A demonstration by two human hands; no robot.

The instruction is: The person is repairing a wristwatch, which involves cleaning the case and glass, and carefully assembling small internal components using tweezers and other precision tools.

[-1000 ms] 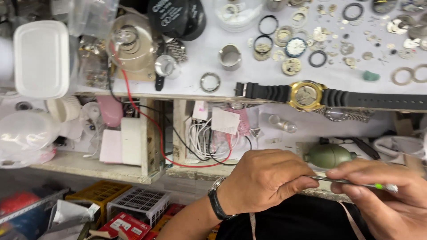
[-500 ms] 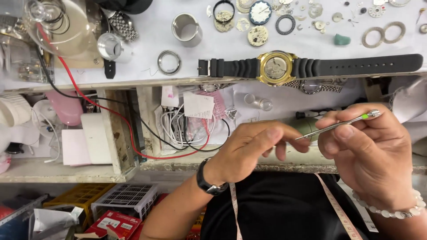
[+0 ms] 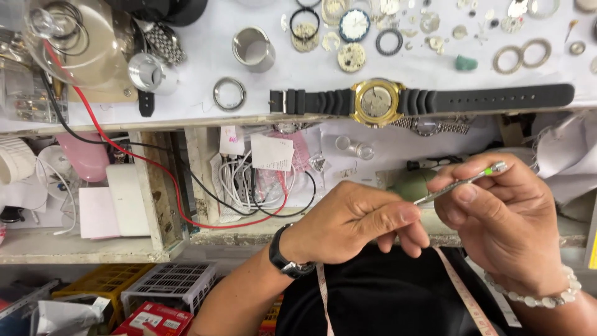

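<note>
A white work surface [image 3: 205,62] is running across the top, its front edge sitting above an open shelf [image 3: 81,249] crowded with a red cable, white cords and a white paper tag [image 3: 272,152]. A gold-cased watch on a black rubber strap [image 3: 377,101] is lying along that edge, case back open. Below left, a red printed carton [image 3: 152,319] is resting by a yellow crate. The right hand [image 3: 507,224] is pinching a thin metal tool with a green tip [image 3: 460,185]. The left hand [image 3: 357,218], fingers curled, is meeting the tool's lower end; whether it is holding anything cannot be told.
</note>
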